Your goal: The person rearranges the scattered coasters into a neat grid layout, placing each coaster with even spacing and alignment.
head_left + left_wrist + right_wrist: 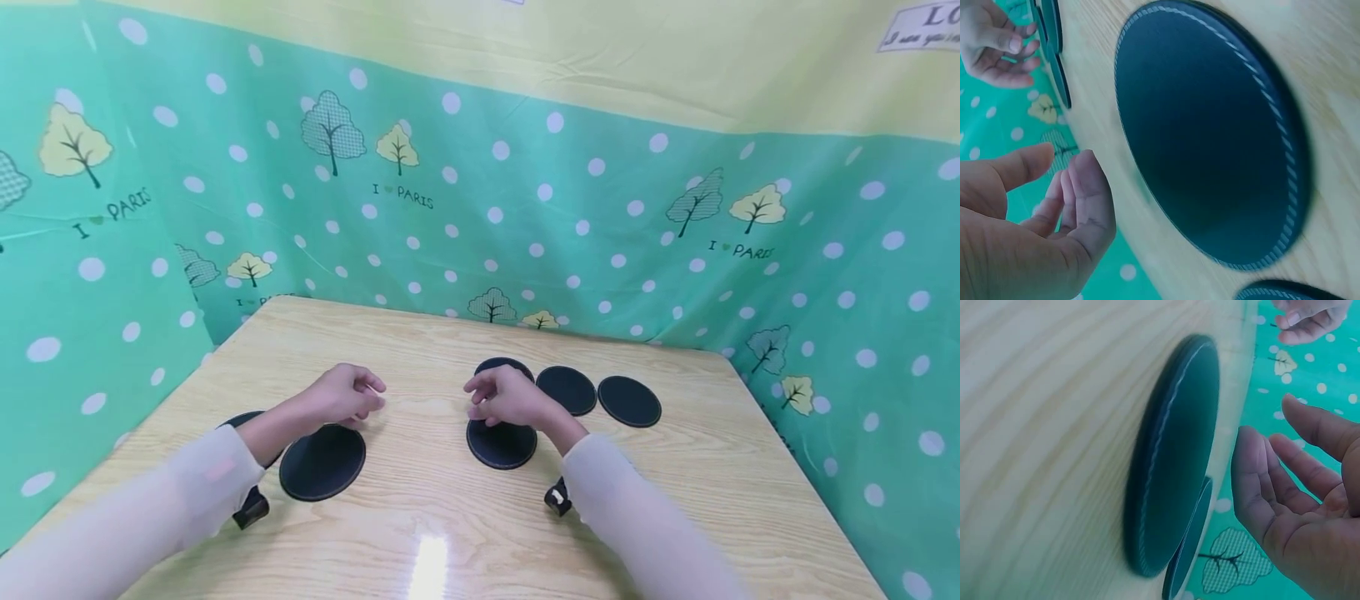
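Both hands hover over a wooden table with nothing in them. The left hand [347,395] is above and just beyond a round black coaster [322,463] with pale edge stitching; its fingers bend loosely, thumb apart from the fingertips in the left wrist view. A second coaster [242,419] lies partly hidden under the left forearm. My right hand [512,397] hangs over another black coaster [501,444], fingers loosely curved and thumb apart. Behind that hand, one more coaster [504,364] is partly covered by it. Two further coasters, a middle one [567,390] and an outer one [629,401], lie to its right.
The light wooden table [420,517] ends at a green dotted curtain [420,208] printed with trees, which hangs behind and at both sides. Small black devices sit by the left wrist [251,507] and right wrist [557,497]. A bright reflection shows near the table's front.
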`<state>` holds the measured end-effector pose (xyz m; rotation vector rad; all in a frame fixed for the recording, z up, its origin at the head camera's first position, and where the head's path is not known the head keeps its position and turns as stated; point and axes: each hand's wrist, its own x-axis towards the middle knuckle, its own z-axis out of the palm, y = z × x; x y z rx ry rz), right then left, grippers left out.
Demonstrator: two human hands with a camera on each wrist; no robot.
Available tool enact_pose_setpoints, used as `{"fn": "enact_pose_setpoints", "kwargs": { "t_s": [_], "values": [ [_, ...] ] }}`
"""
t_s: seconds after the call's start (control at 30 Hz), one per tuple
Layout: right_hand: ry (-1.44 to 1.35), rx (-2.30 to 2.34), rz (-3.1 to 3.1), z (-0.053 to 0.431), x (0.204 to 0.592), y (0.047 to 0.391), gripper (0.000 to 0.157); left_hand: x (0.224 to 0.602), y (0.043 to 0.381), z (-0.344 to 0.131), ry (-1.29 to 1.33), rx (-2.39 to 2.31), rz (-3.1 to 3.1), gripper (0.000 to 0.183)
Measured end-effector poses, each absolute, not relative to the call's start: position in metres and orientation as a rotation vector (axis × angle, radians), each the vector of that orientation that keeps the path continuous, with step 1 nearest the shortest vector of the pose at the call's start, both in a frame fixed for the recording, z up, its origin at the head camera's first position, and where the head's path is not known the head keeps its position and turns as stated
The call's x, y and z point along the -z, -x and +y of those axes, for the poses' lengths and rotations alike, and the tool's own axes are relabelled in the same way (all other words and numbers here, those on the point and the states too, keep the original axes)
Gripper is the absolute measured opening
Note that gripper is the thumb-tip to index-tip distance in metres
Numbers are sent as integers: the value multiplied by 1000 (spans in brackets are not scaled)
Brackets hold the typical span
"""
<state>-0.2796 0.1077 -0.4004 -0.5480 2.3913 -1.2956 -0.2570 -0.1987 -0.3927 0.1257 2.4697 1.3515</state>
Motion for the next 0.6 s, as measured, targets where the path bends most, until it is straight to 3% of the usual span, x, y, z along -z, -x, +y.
{"fn": "enact_pose_setpoints", "kwargs": {
  "t_s": [0.6],
  "values": [
    [592, 1360, 2286, 49, 399, 265, 42, 402, 242, -263, -62, -1348, 2450, 36]
  ]
}}
